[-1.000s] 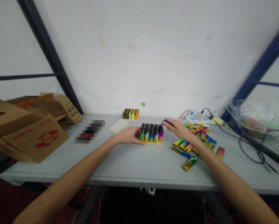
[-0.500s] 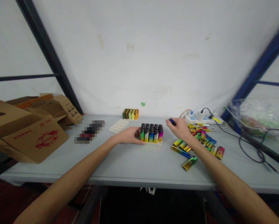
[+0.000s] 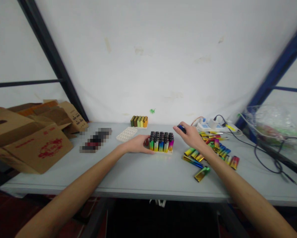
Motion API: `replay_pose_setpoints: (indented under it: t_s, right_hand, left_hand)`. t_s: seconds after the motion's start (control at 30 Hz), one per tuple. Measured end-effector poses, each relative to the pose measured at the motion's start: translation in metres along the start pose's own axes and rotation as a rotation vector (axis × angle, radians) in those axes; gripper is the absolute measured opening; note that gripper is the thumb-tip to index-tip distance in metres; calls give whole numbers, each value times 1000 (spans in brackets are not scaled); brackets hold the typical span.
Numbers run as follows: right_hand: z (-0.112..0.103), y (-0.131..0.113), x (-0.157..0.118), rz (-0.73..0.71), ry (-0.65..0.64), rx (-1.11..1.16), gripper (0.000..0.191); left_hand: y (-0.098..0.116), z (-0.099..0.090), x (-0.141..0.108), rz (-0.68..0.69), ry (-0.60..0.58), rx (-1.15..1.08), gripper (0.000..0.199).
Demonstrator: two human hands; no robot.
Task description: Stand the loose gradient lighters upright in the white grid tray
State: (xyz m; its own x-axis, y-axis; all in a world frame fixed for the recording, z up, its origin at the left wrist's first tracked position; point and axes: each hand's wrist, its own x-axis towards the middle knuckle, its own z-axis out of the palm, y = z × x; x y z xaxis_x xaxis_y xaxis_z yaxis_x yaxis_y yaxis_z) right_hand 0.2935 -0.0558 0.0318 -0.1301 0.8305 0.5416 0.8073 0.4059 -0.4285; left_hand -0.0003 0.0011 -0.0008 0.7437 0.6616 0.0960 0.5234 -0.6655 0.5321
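Observation:
Upright lighters (image 3: 161,144) with black tops and shiny rainbow bodies stand in rows in a white tray (image 3: 170,152) at the middle of the table. My left hand (image 3: 140,144) is curled around the left side of this block, thumb at the front, fingertips hidden behind it. Right of the block and a little above the tabletop, my right hand (image 3: 189,135) pinches a dark blue lighter (image 3: 181,128), mostly covered by the fingers. Beneath and beside my right forearm lies a loose heap of shiny metallic lighters (image 3: 224,152), one green-gold lighter (image 3: 202,174) apart from it near the front.
A second block of yellow, green and orange lighters (image 3: 139,121) stands by the wall, with a white pocketed tray (image 3: 126,134) left of it. Cardboard boxes (image 3: 39,142) fill the left end. A power strip (image 3: 208,126) and black cables (image 3: 265,162) lie at the right.
My right hand has shifted slightly left with the dark blue lighter, and its fingers have changed position a little. My left hand and the block of lighters have stayed put.

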Motion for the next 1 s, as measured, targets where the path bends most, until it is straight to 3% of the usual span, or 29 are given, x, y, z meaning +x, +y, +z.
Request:
replay_pose_setpoints:
  t_s: [0.13,0.33,0.7,1.0]
  right_hand:
    - [-4,0,-1,-27,-14,10,37]
    - [-16,-7,0,-232,-28,19,42]
    - [-19,-8,-6,-125,-415,234,32]
    - [-18,-10,-5,-160,-424,204,32]
  left_hand:
    - [2,-1,0,-7,-1,-10,65]
    - [3,-1,0,-21,-1,27,66]
    - [3,-1,0,-21,1,40,67]
    - [4,-2,0,-28,-2,41,66]
